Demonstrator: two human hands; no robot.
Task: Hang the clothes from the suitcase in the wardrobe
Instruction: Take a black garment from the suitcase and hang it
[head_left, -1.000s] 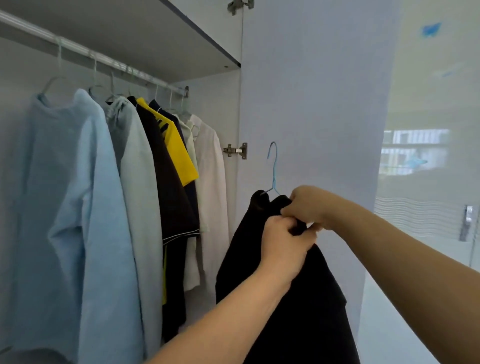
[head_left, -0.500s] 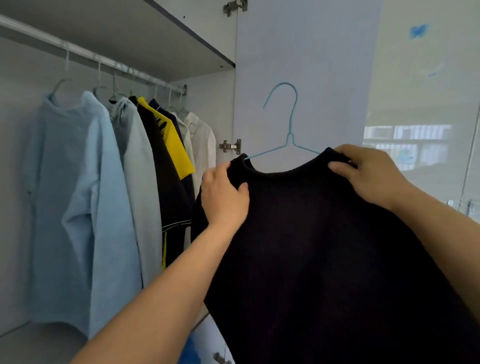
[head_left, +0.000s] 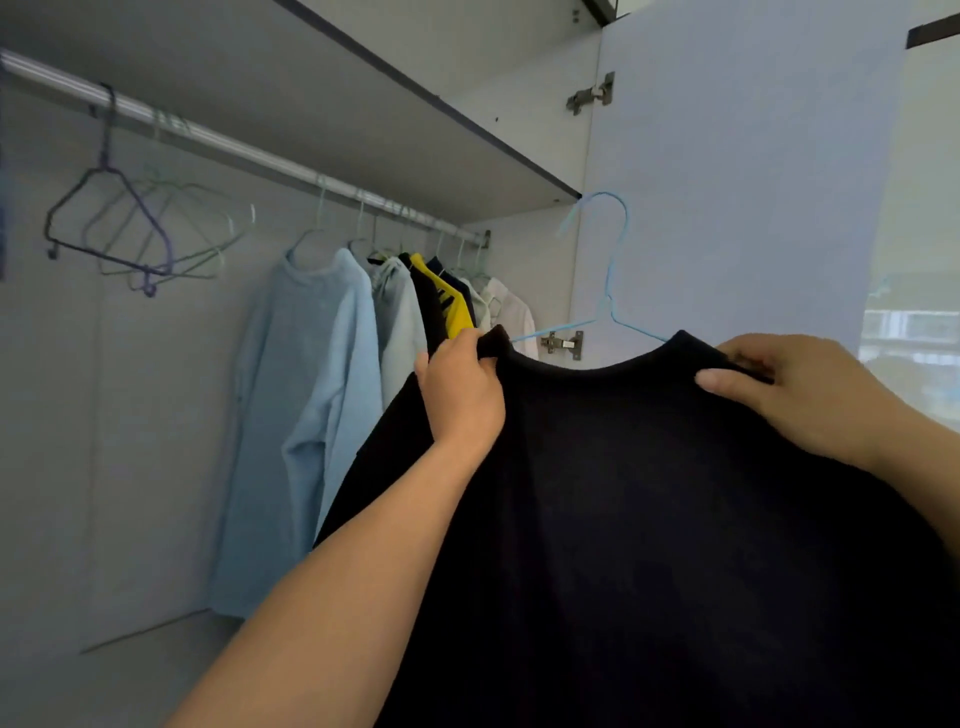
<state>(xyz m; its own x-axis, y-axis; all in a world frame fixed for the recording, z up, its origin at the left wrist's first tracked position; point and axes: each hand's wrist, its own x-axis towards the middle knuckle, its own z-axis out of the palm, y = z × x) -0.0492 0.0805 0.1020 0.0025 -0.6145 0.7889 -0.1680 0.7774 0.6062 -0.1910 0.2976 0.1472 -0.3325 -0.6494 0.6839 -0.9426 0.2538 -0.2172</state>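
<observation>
We see a metal rail running under the wardrobe shelf. At its left end hang a few empty hangers, bunched together. Further right, well apart from them, hang a row of shirts: pale blue, black, yellow, white.

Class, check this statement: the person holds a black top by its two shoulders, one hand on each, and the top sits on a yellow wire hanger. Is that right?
Not quite. The head view shows the hanger is light blue, not yellow. The rest stands: the left hand and right hand each grip a shoulder of the black top.
</observation>
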